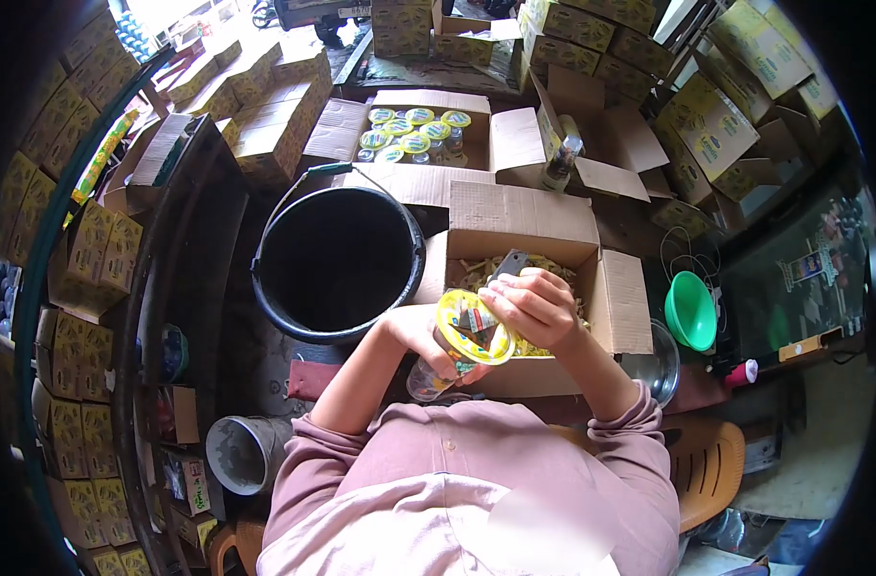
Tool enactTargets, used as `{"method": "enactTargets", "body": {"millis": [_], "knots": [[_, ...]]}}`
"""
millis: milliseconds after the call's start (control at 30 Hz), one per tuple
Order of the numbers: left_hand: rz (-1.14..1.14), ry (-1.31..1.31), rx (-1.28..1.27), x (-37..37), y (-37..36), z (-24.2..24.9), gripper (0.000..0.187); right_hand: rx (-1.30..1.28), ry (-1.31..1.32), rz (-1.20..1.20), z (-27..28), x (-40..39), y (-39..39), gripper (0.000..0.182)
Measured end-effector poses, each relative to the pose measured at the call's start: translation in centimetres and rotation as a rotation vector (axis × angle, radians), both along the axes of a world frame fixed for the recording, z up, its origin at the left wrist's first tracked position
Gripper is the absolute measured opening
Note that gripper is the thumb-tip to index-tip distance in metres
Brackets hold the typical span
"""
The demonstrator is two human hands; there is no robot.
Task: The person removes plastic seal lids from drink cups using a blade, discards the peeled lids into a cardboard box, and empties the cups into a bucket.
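Tub (473, 326) gripped in the left hand (424, 336), grey tool (508, 266) pinched in the right hand (537, 305).

With 12 o'clock straight ahead, the tub hangs tilted before the chest, base toward 8; from it, the box (524, 208) of small yellowish pieces (471, 276) lies at 1, the bucket (332, 278) at 10 and a carton (428, 99) of yellow-topped tubs (416, 143) near 11. The step in hand looks like close work at the tub's yellow rim (447, 305), the right fingers up against its far edge; the next move seems to call for a firm left grip and small, careful right-hand motion. The right hand covers much of the tool, so its kind is unclear; whether the tub is lidded or open is hard to tell, and the bucket's inside is dark.
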State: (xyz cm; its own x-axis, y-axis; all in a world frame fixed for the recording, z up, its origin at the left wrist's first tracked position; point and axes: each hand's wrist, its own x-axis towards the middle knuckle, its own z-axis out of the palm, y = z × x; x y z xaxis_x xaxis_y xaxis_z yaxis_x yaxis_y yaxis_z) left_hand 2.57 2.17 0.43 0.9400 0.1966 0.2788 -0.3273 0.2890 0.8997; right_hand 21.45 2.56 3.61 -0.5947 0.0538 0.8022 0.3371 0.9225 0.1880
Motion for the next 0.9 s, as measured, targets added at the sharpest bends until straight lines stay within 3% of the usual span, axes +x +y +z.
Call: {"method": "enactTargets", "body": {"millis": [333, 500, 600, 633, 900], "knots": [[-0.292, -0.192, -0.296, 1.2, 0.2, 0.0, 0.037, 0.001, 0.071, 0.039, 0.0, -0.5, 0.3, 0.022], [-0.573, -0.390, -0.380, 3.1, 0.5, -1.5, 0.041, 0.017, 0.133, 0.067, 0.2, -1.5, 0.7, 0.025], [-0.637, -0.467, -0.511, 3.5, 0.6, -1.3, 0.050, -0.046, 0.174, 0.068, 0.4, -1.5, 1.3, 0.014], [-0.658, -0.493, -0.558, 3.5, 0.6, -1.3, 0.053, -0.081, 0.231, 0.080, -0.1, -1.6, 1.5, 0.026], [-0.376, -0.337, -0.510, 1.3, 0.9, -1.1, 0.058, -0.166, 0.425, -0.196, 0.9, 0.7, 2.2, 0.014]]}}
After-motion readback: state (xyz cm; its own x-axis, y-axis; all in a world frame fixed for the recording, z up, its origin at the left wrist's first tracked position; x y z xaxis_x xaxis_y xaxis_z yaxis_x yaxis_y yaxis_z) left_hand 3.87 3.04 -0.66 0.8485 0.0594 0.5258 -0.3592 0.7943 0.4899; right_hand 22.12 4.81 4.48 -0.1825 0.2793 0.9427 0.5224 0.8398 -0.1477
